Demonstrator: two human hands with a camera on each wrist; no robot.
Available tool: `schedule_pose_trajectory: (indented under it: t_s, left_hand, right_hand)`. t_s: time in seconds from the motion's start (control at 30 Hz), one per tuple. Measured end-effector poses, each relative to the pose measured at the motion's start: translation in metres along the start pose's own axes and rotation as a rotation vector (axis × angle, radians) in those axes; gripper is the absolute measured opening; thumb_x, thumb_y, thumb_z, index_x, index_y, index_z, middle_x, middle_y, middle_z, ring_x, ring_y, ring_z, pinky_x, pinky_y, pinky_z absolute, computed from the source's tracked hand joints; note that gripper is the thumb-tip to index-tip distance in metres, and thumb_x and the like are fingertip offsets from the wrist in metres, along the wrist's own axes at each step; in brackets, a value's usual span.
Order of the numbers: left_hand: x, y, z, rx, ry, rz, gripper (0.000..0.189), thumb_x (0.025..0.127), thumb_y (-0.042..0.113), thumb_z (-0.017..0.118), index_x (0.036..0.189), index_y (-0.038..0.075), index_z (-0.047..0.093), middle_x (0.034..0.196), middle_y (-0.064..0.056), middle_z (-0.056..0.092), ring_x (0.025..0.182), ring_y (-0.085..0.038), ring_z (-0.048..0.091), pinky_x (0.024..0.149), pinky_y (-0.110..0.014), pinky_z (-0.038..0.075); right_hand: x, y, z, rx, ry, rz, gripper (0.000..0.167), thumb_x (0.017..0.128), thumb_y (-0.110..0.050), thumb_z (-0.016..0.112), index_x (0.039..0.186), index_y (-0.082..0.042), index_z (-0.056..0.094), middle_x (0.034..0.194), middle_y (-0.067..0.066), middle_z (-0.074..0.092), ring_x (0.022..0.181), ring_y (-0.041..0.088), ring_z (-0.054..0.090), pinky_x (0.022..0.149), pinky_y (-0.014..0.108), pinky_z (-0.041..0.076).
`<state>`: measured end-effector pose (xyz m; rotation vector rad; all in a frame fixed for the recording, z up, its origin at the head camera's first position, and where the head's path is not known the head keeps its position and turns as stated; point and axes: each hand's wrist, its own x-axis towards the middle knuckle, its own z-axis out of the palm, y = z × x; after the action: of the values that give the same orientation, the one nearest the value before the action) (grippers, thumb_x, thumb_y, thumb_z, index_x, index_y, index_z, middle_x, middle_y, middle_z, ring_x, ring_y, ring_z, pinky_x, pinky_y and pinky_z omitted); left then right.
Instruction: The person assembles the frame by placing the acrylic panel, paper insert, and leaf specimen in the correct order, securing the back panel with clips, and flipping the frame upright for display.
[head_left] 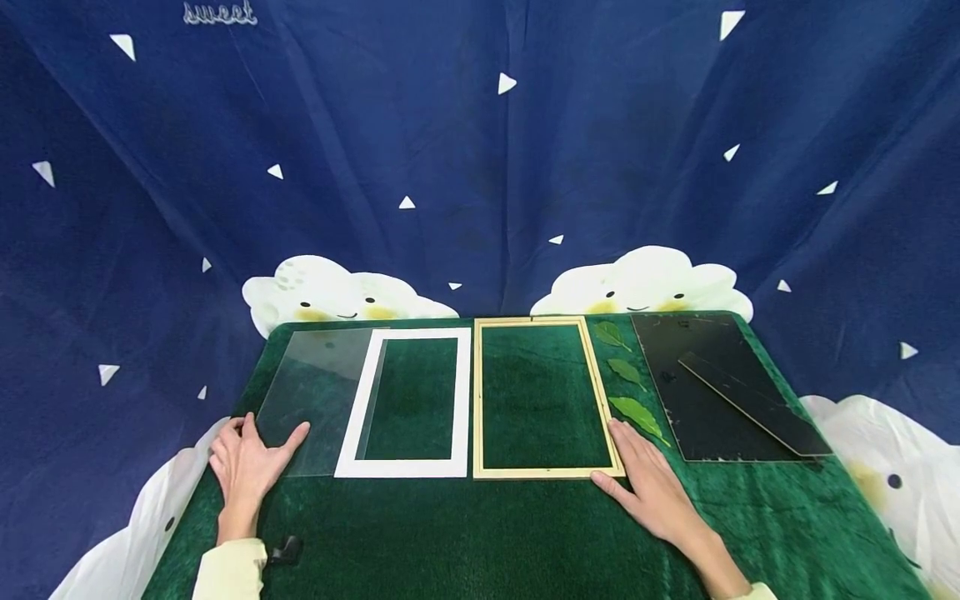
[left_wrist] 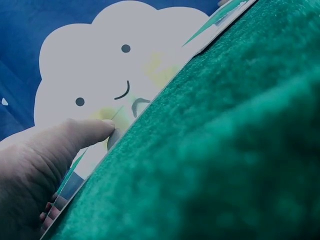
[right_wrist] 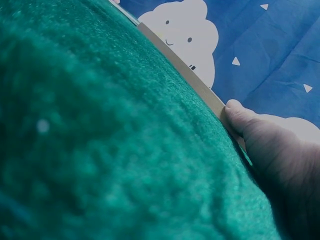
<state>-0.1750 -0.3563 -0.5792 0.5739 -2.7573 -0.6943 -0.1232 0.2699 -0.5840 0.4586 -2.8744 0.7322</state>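
Here, at lower left, the left hand (head_left: 251,458) rests spread on a clear sheet (head_left: 318,392), while at lower right the spread right hand (head_left: 658,492) touches a wooden frame (head_left: 540,473).

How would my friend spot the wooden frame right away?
Find the green table. In the middle of its row of things, the wooden frame lies between the white frame and three leaves, the right hand at its near right corner. It's pale yellowish wood, while its neighbours are white and green.

Right sleeve (head_left: 753,592) cut off, near cloth (left_wrist: 240,185) blurred; dark object (head_left: 286,550) indistinct
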Motion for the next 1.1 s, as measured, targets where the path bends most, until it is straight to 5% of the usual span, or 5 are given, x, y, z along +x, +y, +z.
schedule_pose_trajectory:
  t_s: [0.5, 0.87, 1.1]
  left_hand:
    - [-0.0026, -0.0008, -0.0023, -0.049, 0.023, -0.002, 0.11, 0.076, 0.071, 0.078, 0.151, -0.004, 0.046, 0.143, -0.033, 0.034, 0.129, -0.052, 0.029, 0.104, -0.068, 0.021]
    - [0.0012, 0.0008, -0.0036, -0.125, 0.022, -0.037, 0.105, 0.071, 0.058, 0.089, 0.145, -0.004, 0.051, 0.141, -0.035, 0.039, 0.135, -0.053, 0.03, 0.114, -0.066, 0.018]
    - [0.0019, -0.0031, -0.0044, -0.17, 0.055, -0.016, 0.096, 0.068, 0.048, 0.094, 0.14, -0.003, 0.056, 0.13, -0.03, 0.052, 0.125, -0.048, 0.046, 0.108, -0.063, 0.032]
  right_hand:
    - [-0.0021, 0.0005, 0.0008, 0.004, -0.008, 0.009, 0.088, 0.1, -0.052, 0.066, 0.165, -0.008, 0.027, 0.166, 0.019, 0.035, 0.153, 0.042, 0.032, 0.116, 0.064, 0.026]
    - [-0.0003, -0.0009, -0.0023, 0.013, -0.027, 0.036, 0.088, 0.1, -0.056, 0.063, 0.166, -0.011, 0.026, 0.167, 0.017, 0.034, 0.154, 0.041, 0.031, 0.116, 0.065, 0.026]
    - [-0.0014, -0.0008, -0.0003, 0.014, -0.003, 0.016, 0.087, 0.1, -0.054, 0.065, 0.166, -0.01, 0.028, 0.166, 0.018, 0.036, 0.153, 0.041, 0.033, 0.115, 0.064, 0.028]
